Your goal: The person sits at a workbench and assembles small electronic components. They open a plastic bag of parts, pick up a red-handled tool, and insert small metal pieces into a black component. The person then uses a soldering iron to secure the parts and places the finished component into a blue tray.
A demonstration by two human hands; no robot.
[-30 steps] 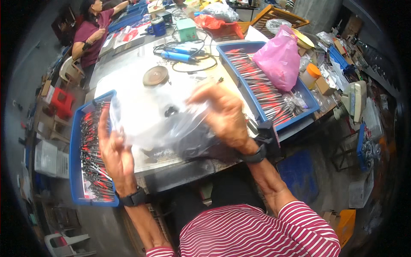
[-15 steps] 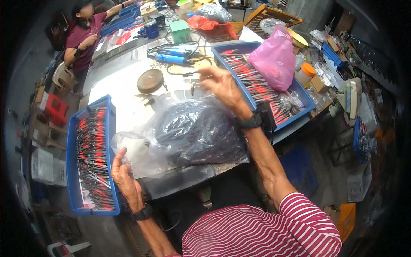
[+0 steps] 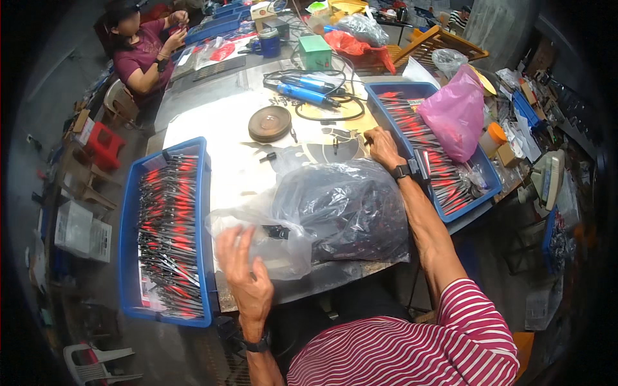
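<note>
A clear plastic bag [image 3: 347, 199] full of dark small parts lies on the table in front of me, its loose mouth to the left. My left hand [image 3: 248, 276] is open beside that mouth, fingers apart and slightly blurred. Near the bag's mouth shows a small black piece [image 3: 277, 231]. Beyond the bag, my right hand [image 3: 385, 148] rests low at the table by the right blue bin, fingers curled together; whatever they hold is too small to make out. Small black parts [image 3: 268, 157] lie on the table near a round brown dish [image 3: 270, 123].
Blue bins of red-and-black pen-like sticks stand left [image 3: 205, 257] and right [image 3: 386, 112]; a pink bag [image 3: 456, 112] sits on the right one. Blue corded electric screwdrivers [image 3: 302, 93] and a green box [image 3: 315, 53] lie farther back. A co-worker [image 3: 145, 58] sits at far left.
My right hand has come down from above the bag to the tabletop by the right bin. My left hand has shifted toward the bag's mouth. The co-worker's outstretched hand has drawn back.
</note>
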